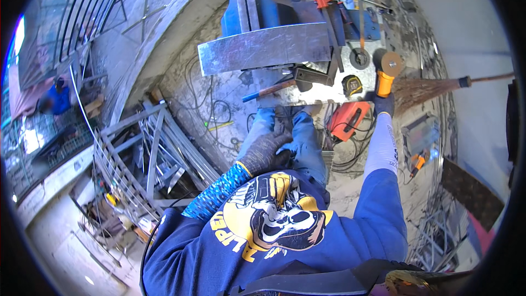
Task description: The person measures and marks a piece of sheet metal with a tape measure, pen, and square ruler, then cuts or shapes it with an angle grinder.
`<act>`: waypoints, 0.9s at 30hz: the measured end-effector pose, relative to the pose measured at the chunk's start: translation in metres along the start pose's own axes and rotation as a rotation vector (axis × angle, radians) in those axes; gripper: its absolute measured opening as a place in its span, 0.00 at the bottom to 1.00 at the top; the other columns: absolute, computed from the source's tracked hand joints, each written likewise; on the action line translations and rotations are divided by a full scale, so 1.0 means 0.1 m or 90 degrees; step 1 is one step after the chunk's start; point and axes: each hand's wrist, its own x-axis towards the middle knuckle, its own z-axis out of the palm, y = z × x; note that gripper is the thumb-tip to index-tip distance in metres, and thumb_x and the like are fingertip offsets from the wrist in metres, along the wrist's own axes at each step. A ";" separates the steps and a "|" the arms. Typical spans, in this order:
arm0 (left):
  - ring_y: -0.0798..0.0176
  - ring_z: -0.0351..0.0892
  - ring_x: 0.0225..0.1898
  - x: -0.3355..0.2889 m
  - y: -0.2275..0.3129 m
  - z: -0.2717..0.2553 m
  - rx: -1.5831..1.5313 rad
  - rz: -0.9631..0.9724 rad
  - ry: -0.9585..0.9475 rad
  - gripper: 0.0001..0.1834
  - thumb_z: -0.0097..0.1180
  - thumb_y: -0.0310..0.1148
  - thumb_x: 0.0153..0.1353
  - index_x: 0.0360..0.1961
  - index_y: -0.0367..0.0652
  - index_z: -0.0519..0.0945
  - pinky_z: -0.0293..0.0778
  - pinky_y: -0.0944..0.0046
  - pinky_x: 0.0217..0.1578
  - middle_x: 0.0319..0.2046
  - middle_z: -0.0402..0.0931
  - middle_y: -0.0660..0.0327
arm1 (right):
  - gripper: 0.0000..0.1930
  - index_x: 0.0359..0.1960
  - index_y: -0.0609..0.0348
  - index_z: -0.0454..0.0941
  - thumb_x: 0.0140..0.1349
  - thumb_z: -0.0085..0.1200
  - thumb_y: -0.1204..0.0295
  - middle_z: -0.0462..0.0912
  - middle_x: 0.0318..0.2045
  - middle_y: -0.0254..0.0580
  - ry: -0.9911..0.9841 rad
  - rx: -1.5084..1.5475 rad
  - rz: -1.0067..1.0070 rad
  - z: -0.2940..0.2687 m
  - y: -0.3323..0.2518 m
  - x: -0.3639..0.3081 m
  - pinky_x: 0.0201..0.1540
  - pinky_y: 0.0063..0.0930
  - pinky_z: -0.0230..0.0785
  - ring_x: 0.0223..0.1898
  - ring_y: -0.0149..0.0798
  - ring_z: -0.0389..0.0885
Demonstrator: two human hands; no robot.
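Observation:
My right hand (383, 104), in a dark glove, is closed around the body of a yellow angle grinder (384, 83). The grinder stands at the right edge of the bench, its round brown disc (391, 63) facing up. My left hand (262, 153), in a dark grey glove with a yellow cuff, is in front of my thighs, fingers apart and nothing visible in it. A curved metal plate (263, 49) lies across the front of a blue bench vise (268, 8). Closer to me are a hammer (268, 90) and a black-and-yellow tape measure (352, 85).
Red clamps (326, 1) and a flat disc (359, 58) are on the bench (323, 96). A red machine (348, 120) with cables sits below. A broom (427, 90) is at right, metal frames (153, 148) at left. Another person (56, 97) in blue is at far left.

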 end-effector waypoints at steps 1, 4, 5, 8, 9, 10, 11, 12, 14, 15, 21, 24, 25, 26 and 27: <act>0.39 0.80 0.49 -0.02 0.04 0.07 0.004 0.007 -0.007 0.20 0.64 0.35 0.58 0.53 0.45 0.81 0.75 0.45 0.50 0.47 0.81 0.46 | 0.33 0.51 0.64 0.77 0.41 0.73 0.64 0.86 0.46 0.57 -0.021 0.032 -0.004 0.03 -0.02 0.06 0.52 0.44 0.76 0.50 0.56 0.86; 0.38 0.79 0.49 0.00 0.15 0.20 0.006 -0.002 -0.036 0.21 0.64 0.35 0.59 0.55 0.44 0.80 0.75 0.45 0.50 0.47 0.80 0.46 | 0.30 0.48 0.64 0.78 0.40 0.74 0.69 0.87 0.41 0.51 -0.004 0.122 -0.043 0.07 -0.03 0.10 0.48 0.41 0.77 0.44 0.49 0.87; 0.39 0.79 0.51 0.01 0.19 0.20 0.025 -0.025 -0.084 0.22 0.64 0.34 0.60 0.56 0.43 0.80 0.75 0.46 0.51 0.48 0.79 0.44 | 0.27 0.46 0.65 0.79 0.41 0.75 0.70 0.86 0.37 0.46 -0.031 0.201 -0.056 0.06 -0.02 0.10 0.42 0.39 0.76 0.37 0.44 0.86; 0.38 0.79 0.50 0.09 0.31 0.17 0.026 0.004 -0.049 0.21 0.64 0.34 0.60 0.55 0.42 0.80 0.75 0.45 0.50 0.48 0.79 0.44 | 0.24 0.43 0.65 0.79 0.44 0.75 0.72 0.85 0.32 0.41 -0.069 0.309 -0.101 -0.04 0.06 0.02 0.36 0.36 0.76 0.29 0.37 0.84; 0.38 0.79 0.49 0.11 0.36 0.15 0.026 0.008 -0.043 0.20 0.64 0.33 0.60 0.54 0.42 0.80 0.75 0.45 0.50 0.48 0.79 0.44 | 0.24 0.44 0.65 0.78 0.46 0.75 0.73 0.85 0.32 0.40 -0.089 0.345 -0.135 -0.09 0.11 -0.03 0.36 0.35 0.75 0.29 0.35 0.83; 0.41 0.78 0.46 0.15 0.40 0.15 0.000 0.058 0.031 0.17 0.62 0.34 0.60 0.50 0.48 0.80 0.74 0.45 0.44 0.43 0.77 0.51 | 0.25 0.47 0.63 0.76 0.48 0.73 0.73 0.83 0.29 0.38 -0.071 0.311 -0.182 -0.18 0.18 -0.09 0.32 0.33 0.74 0.27 0.34 0.81; 0.41 0.78 0.46 0.19 0.44 0.15 -0.009 0.074 0.046 0.17 0.62 0.34 0.60 0.50 0.48 0.80 0.74 0.45 0.44 0.43 0.77 0.51 | 0.25 0.47 0.63 0.76 0.48 0.73 0.73 0.83 0.29 0.38 -0.072 0.302 -0.190 -0.26 0.26 -0.19 0.32 0.33 0.74 0.27 0.34 0.81; 0.42 0.78 0.46 0.25 0.47 0.16 -0.018 0.086 0.024 0.17 0.62 0.34 0.60 0.50 0.48 0.80 0.74 0.46 0.45 0.42 0.77 0.51 | 0.25 0.49 0.64 0.75 0.49 0.72 0.75 0.82 0.31 0.38 -0.080 0.336 -0.107 -0.34 0.33 -0.30 0.34 0.32 0.75 0.30 0.35 0.81; 0.44 0.79 0.46 0.39 0.50 0.21 -0.034 0.143 0.001 0.18 0.63 0.35 0.60 0.51 0.45 0.80 0.75 0.46 0.44 0.42 0.78 0.51 | 0.25 0.51 0.64 0.73 0.52 0.70 0.76 0.81 0.33 0.38 -0.068 0.406 -0.044 -0.47 0.48 -0.66 0.35 0.30 0.76 0.32 0.34 0.81; 0.44 0.79 0.46 0.49 0.50 0.26 -0.036 0.137 -0.014 0.18 0.63 0.35 0.60 0.51 0.45 0.80 0.75 0.46 0.44 0.42 0.78 0.51 | 0.24 0.50 0.63 0.73 0.53 0.69 0.76 0.80 0.32 0.37 -0.043 0.440 -0.054 -0.54 0.53 -0.87 0.34 0.29 0.76 0.31 0.33 0.80; 0.43 0.81 0.54 1.00 0.53 0.62 -0.089 0.222 -0.194 0.38 0.69 0.52 0.58 0.62 0.39 0.71 0.76 0.49 0.53 0.54 0.79 0.43 | 0.19 0.48 0.61 0.72 0.56 0.65 0.76 0.80 0.32 0.39 -0.059 0.633 -0.029 -0.66 0.05 -2.17 0.30 0.29 0.79 0.28 0.36 0.83; 0.54 0.80 0.57 1.05 0.63 0.58 -0.298 0.035 -0.407 0.51 0.76 0.49 0.54 0.70 0.34 0.62 0.76 0.56 0.57 0.57 0.78 0.45 | 0.23 0.52 0.61 0.71 0.55 0.67 0.76 0.80 0.34 0.39 0.029 0.673 -0.070 -0.56 -0.48 -2.81 0.36 0.28 0.79 0.32 0.34 0.83; 0.54 0.80 0.57 1.04 0.63 0.48 -0.299 0.049 -0.427 0.51 0.76 0.49 0.54 0.70 0.34 0.62 0.76 0.56 0.57 0.57 0.78 0.45 | 0.24 0.53 0.61 0.71 0.55 0.67 0.76 0.80 0.35 0.38 0.057 0.663 -0.115 -0.58 -0.67 -2.97 0.39 0.28 0.79 0.33 0.34 0.83; 0.56 0.80 0.56 1.03 0.62 0.36 -0.357 0.092 -0.410 0.50 0.78 0.47 0.52 0.69 0.34 0.64 0.76 0.57 0.56 0.56 0.78 0.46 | 0.27 0.55 0.62 0.71 0.54 0.69 0.73 0.80 0.40 0.41 0.058 0.661 -0.089 -0.61 -0.83 -3.13 0.42 0.30 0.80 0.40 0.38 0.83; 0.57 0.80 0.55 0.97 0.59 0.23 -0.402 0.119 -0.395 0.49 0.79 0.45 0.51 0.67 0.34 0.65 0.77 0.58 0.56 0.55 0.79 0.48 | 0.27 0.55 0.62 0.71 0.54 0.69 0.73 0.80 0.40 0.41 0.060 0.662 -0.111 -0.69 -0.97 -3.28 0.42 0.30 0.80 0.40 0.38 0.83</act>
